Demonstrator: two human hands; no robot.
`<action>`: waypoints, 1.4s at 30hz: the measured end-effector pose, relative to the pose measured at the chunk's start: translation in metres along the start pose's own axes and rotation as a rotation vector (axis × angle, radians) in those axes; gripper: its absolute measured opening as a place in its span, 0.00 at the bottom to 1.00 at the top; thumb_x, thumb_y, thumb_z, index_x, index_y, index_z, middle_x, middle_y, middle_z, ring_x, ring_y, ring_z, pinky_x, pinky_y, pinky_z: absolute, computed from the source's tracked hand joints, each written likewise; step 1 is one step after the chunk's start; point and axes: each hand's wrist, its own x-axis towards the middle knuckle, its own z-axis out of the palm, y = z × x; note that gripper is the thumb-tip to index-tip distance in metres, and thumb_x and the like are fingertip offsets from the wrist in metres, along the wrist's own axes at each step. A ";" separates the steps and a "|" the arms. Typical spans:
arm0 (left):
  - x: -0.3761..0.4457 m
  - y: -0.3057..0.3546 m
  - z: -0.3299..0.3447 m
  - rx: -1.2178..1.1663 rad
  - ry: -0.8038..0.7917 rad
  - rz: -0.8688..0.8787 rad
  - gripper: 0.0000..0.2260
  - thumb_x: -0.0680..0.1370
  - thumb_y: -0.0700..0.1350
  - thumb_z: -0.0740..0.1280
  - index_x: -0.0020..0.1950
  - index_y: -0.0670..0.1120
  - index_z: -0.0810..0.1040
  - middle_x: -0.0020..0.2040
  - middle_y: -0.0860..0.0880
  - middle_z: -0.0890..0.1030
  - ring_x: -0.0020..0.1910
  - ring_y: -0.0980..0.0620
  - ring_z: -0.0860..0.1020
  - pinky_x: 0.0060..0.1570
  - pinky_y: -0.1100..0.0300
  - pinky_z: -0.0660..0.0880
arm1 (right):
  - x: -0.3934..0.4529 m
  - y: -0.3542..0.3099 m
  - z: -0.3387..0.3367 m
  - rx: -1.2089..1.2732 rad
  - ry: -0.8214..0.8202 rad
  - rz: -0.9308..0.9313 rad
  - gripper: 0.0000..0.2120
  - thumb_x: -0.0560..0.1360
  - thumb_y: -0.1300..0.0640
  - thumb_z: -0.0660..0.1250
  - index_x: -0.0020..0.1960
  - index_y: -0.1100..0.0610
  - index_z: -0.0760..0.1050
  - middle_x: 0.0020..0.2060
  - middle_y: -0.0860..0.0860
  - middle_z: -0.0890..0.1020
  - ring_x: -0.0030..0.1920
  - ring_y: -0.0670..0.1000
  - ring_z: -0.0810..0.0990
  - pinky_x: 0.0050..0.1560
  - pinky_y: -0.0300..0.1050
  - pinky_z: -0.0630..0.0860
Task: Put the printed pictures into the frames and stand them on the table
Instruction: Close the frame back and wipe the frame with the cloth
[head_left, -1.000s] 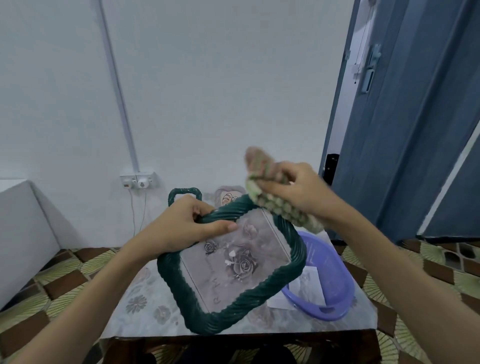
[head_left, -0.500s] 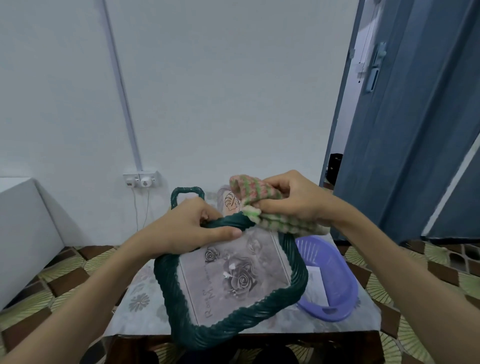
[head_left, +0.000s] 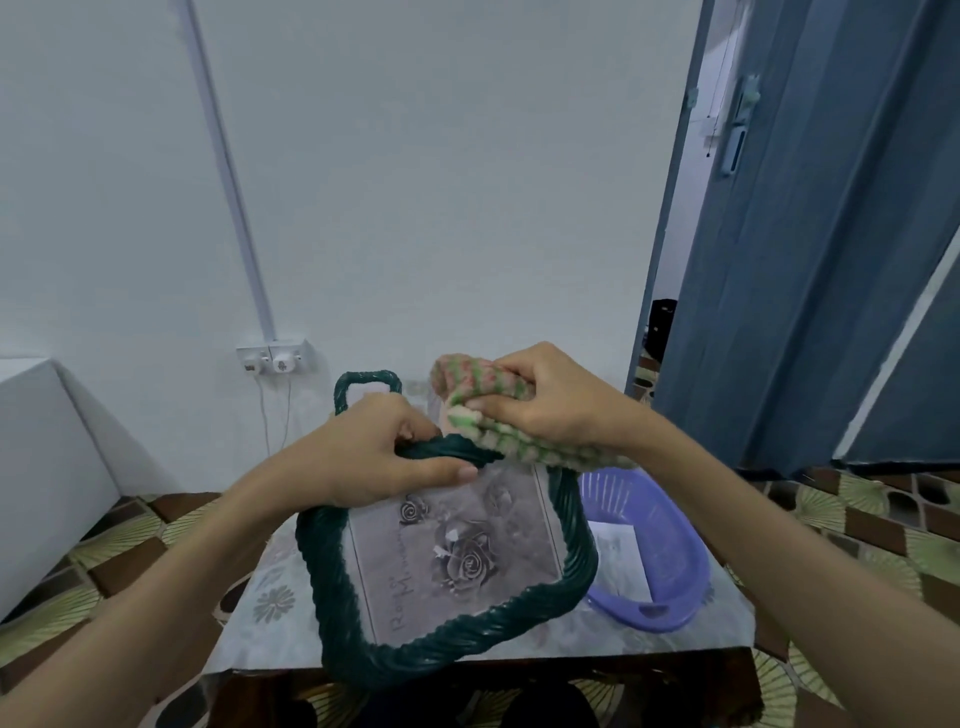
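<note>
Now lowered, the right hand (head_left: 540, 402) clutches the cloth (head_left: 498, 421) against the green frame (head_left: 452, 566) — left hand (head_left: 363, 457) fingers pinching its rim; wiping, not yet standing.

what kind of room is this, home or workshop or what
Most likely a room in a home: a small table with a floral cover stands against a plain wall with a wall socket, beside a blue door, on patterned floor tiles. No workshop gear shows.
</note>
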 end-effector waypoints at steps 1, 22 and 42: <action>0.000 0.000 0.000 -0.002 0.002 0.000 0.27 0.66 0.67 0.64 0.26 0.42 0.70 0.21 0.50 0.64 0.22 0.54 0.62 0.26 0.60 0.57 | 0.000 0.000 0.000 -0.004 0.017 -0.005 0.16 0.73 0.53 0.70 0.44 0.68 0.78 0.41 0.67 0.80 0.36 0.50 0.73 0.39 0.45 0.68; -0.008 -0.031 0.003 -0.456 0.550 -0.271 0.35 0.68 0.64 0.71 0.37 0.28 0.72 0.28 0.36 0.71 0.28 0.47 0.69 0.31 0.56 0.65 | -0.036 0.050 -0.029 0.923 0.505 0.419 0.11 0.80 0.58 0.56 0.44 0.58 0.74 0.27 0.48 0.83 0.28 0.44 0.81 0.30 0.36 0.78; 0.000 -0.017 0.050 -0.899 0.926 -0.475 0.24 0.72 0.59 0.69 0.39 0.36 0.76 0.37 0.43 0.73 0.35 0.46 0.69 0.36 0.51 0.66 | -0.035 0.066 0.012 1.099 0.718 0.433 0.09 0.78 0.55 0.61 0.45 0.58 0.76 0.28 0.48 0.83 0.29 0.46 0.81 0.33 0.41 0.79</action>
